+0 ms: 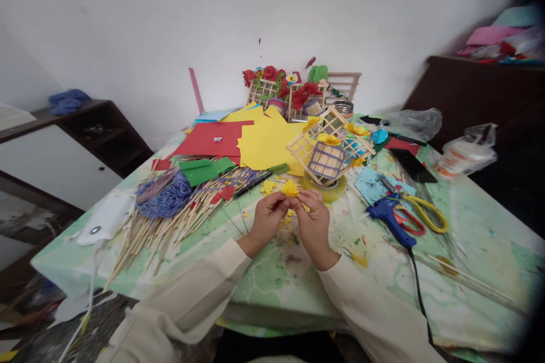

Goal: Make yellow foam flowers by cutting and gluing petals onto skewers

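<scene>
Between my two hands is a small yellow paper flower (289,188), pinched by its lower edge. My left hand (269,214) closes thumb and fingers on its left side. From the right, my right hand (314,221) grips it with thumb and forefinger, the fingertips of both hands meeting. Yellow paper scraps (269,186) lie just beyond and under the hands. Close behind my right hand, a lattice of thin sticks (300,150) with yellow and blue paper flowers and a small stick basket (327,160) leans on a roll of tape (338,190).
A blue glue gun (389,218) and yellow-handled scissors (430,215) lie to the right, near a phone (412,164). Leftward are a heap of wooden sticks (170,232), purple yarn (166,195) and a white power bank-like box (106,221). Yellow sheets (264,142) and red sheets (208,139) lie behind.
</scene>
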Tool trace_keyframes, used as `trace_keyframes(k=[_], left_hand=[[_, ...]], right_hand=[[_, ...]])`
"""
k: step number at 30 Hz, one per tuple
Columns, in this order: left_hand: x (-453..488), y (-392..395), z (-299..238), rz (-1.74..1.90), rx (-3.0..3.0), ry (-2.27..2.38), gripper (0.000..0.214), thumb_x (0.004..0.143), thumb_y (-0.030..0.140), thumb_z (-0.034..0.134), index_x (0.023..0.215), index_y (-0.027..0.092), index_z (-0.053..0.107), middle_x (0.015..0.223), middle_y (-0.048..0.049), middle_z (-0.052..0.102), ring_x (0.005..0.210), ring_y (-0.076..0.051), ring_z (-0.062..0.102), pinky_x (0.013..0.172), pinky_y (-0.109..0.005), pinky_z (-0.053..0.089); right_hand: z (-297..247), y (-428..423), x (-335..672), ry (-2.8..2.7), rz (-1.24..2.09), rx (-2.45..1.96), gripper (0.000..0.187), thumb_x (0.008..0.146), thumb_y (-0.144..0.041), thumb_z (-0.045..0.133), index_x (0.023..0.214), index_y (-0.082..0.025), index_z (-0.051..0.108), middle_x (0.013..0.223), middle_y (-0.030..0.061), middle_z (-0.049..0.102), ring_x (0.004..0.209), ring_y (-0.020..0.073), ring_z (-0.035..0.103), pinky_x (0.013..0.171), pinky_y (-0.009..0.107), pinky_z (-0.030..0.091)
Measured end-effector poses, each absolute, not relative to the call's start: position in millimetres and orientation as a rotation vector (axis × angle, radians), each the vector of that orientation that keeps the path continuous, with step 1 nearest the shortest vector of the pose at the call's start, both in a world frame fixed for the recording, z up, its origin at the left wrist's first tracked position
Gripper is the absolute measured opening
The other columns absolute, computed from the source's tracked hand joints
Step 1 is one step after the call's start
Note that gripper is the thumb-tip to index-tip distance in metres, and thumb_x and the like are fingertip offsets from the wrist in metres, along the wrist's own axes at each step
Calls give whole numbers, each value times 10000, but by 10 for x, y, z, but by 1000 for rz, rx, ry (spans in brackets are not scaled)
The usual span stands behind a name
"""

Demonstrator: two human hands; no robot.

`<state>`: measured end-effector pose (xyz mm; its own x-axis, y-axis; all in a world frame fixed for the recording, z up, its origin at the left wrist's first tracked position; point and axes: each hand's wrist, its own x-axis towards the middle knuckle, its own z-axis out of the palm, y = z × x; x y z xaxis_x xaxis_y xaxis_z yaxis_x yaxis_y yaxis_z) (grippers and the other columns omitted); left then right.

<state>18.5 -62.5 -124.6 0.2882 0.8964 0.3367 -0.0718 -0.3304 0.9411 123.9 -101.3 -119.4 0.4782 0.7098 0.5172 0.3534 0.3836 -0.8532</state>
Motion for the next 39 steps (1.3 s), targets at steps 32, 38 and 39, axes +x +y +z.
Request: trace_keyframes(k=[32,38,39], left_hand=[[181,-476,-1201,1208,1069,710,190,721,283,681,826,132,632,618,17,575,455,-31,391,448,-179,274],[82,-422,-1124,1300,1198,664,201,794,334,608,842,147,664,639,11,572,474,-38,375,467,-185,279],[66,-424,-1114,1308,1257,676,207,797,345,603,802,147,663,631,9,572,487,-46,391,484,-189,303]], right_hand=[[-1277,-912,1399,-1010,349,-1389,207,764,-363,559,799,-169,621,834,44,620,843,198,535,827,362,394],[-1409,-770,1626,-1188,244,-1589,197,741,-345,543,743,-171,636,797,63,650,844,227,525,845,392,353],[-1430,-751,1644,-1249,237,-1632,185,740,-329,540,733,-174,639,796,66,656,845,231,525,848,396,345]])
